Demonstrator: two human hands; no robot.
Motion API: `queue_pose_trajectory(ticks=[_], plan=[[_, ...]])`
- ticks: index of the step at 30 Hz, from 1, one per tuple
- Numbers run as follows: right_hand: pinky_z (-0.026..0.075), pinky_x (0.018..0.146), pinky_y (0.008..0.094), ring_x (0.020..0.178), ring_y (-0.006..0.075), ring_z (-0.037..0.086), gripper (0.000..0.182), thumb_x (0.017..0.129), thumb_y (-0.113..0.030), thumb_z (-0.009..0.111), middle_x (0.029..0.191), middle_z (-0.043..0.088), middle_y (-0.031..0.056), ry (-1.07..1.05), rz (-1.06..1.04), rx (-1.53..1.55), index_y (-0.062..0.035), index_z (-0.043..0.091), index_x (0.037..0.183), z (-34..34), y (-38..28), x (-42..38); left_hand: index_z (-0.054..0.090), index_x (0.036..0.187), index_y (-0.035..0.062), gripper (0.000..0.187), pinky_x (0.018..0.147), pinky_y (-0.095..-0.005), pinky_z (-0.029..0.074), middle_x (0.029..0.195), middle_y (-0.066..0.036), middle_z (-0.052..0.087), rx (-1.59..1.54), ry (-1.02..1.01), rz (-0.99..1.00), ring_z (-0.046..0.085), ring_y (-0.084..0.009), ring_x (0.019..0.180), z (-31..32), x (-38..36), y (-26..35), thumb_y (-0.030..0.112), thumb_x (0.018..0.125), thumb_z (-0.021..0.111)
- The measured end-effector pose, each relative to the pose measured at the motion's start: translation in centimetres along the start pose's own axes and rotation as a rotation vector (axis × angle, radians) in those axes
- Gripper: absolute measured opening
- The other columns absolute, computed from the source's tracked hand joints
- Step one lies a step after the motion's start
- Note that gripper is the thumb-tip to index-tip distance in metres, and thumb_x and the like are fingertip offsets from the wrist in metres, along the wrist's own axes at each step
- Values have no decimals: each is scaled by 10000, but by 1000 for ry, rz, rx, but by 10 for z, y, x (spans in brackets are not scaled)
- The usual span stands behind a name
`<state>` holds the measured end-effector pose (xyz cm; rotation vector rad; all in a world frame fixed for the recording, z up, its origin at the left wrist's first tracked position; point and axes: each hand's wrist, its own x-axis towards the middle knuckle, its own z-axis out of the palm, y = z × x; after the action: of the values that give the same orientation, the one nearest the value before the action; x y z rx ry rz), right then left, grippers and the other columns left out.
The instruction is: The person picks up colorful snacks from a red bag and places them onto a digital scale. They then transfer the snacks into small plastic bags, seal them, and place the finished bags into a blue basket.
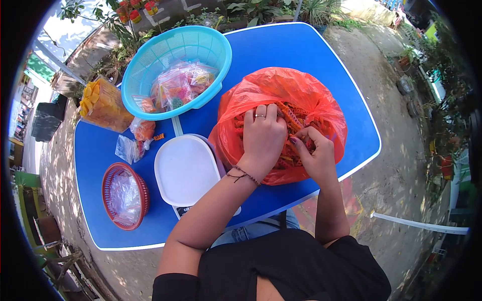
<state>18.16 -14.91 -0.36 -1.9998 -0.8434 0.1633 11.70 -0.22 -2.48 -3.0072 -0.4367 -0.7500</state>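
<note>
A large red plastic bag (321,95) stands open on the blue table, full of small orange and red pieces (293,118). My left hand (264,133), with a ring and a beaded bracelet, reaches into the bag's mouth from the left, its fingers curled down among the pieces. What those fingers hold, if anything, is hidden. Close beside it on the right, my right hand (314,150) has thumb and forefinger drawn together over the pieces. Whatever lies between them is too small to name. Left of the bag sits a scale with a white square tray (185,169).
A turquoise basket (227,55) with filled clear packets stands at the back left. Beside it are a bag of yellow-orange pieces (104,105) and small packets (143,129). A red basket (144,193) holding clear plastic bags is at the left. The blue table (266,45) has a white edge.
</note>
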Motion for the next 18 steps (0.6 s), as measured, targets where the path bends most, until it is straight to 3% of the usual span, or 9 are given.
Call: queue_pose_trajectory(ticks=[1,6,7,9,10,12,15,18], plan=[[472,607,359,622,210,569,130,912,-83,715,750,642,146,16,5,0,28,661,951,0,-1,-1,715,927,120,116,928,-392,411,1093,-17,655,-13,15,9,595,-198,1043,0,0,1,156,829,664],[462,602,328,628,167,563,113,968,-82,661,750,636,121,12,20,28,27,637,985,0,-4,-1,673,935,84,129,890,-412,447,1012,-50,681,-269,-31,-30,649,-257,937,-22,-11,0,122,819,715],[458,601,314,633,149,562,110,980,-85,650,747,635,105,14,20,57,24,634,989,0,-7,-1,669,970,73,140,861,-397,474,1002,-57,684,-432,-31,-74,666,-245,909,-29,-15,-3,97,839,713],[449,608,279,659,103,555,110,995,-94,641,758,633,53,-51,98,405,15,642,1006,2,-10,0,660,1041,52,169,805,-367,527,984,-69,692,-756,-30,-162,702,-221,853,-42,-23,-10,47,879,708],[444,611,261,673,80,551,111,1002,-99,636,764,632,27,-83,139,579,11,646,1015,4,-12,0,652,1079,41,185,781,-335,540,999,-69,690,-963,-75,-290,706,-194,850,-52,-26,-12,34,900,694],[430,623,227,695,48,537,106,1002,-98,641,774,615,-12,-151,147,620,5,658,1024,8,-17,0,636,1156,21,218,733,-270,567,1030,-67,686,-1373,-161,-554,716,-140,844,-68,-32,-17,9,941,666],[416,630,197,716,23,530,105,992,-87,657,798,630,-25,-234,84,627,7,678,1033,18,-30,1,594,1252,-5,313,789,-212,566,1048,-61,668,-1523,-157,-568,688,-87,930,-78,-50,-33,20,954,686],[403,626,185,725,12,529,104,975,-78,683,823,665,-12,-310,-3,659,17,707,1011,41,-42,-3,590,1253,-32,363,812,-234,572,1077,-70,669,-1487,-67,-562,687,-105,949,-92,-72,-46,14,922,733]])
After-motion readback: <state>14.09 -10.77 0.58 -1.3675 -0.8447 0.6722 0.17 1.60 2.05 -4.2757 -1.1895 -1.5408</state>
